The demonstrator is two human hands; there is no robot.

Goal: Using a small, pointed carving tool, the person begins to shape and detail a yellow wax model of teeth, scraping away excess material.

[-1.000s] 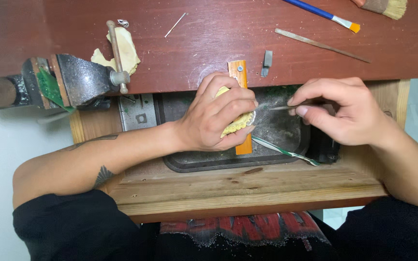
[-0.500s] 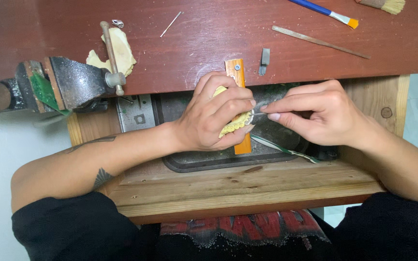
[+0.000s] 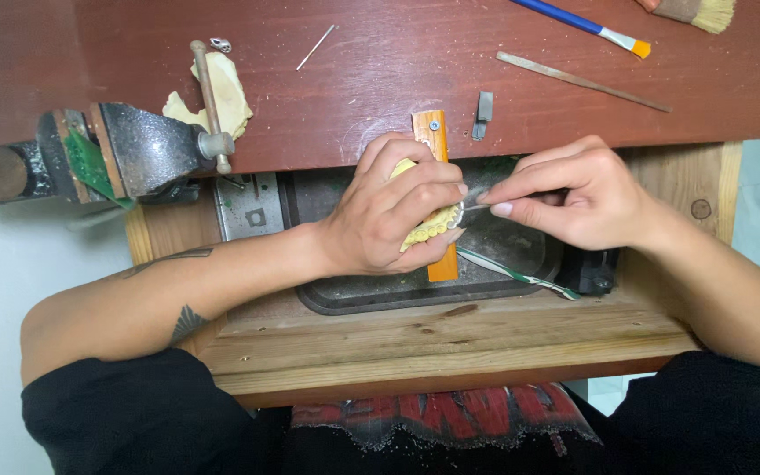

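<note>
Yellow dental cast (image 3: 433, 230) clasped by left hand (image 3: 393, 215) on orange bench peg (image 3: 437, 176), thin metal tool (image 3: 477, 208) pinched by right hand (image 3: 573, 198), fingers closed on both.

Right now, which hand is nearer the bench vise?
Left. The left hand grips a yellow piece just right of the bench vise; the right hand is farther right.

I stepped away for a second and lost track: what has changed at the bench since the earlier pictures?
The right hand moved left with its thin metal tool, whose tip now meets the pale yellow carved piece. The left hand kept gripping that piece on the orange wooden peg. The grey bench vise and blue-handled brush stayed put.
</note>
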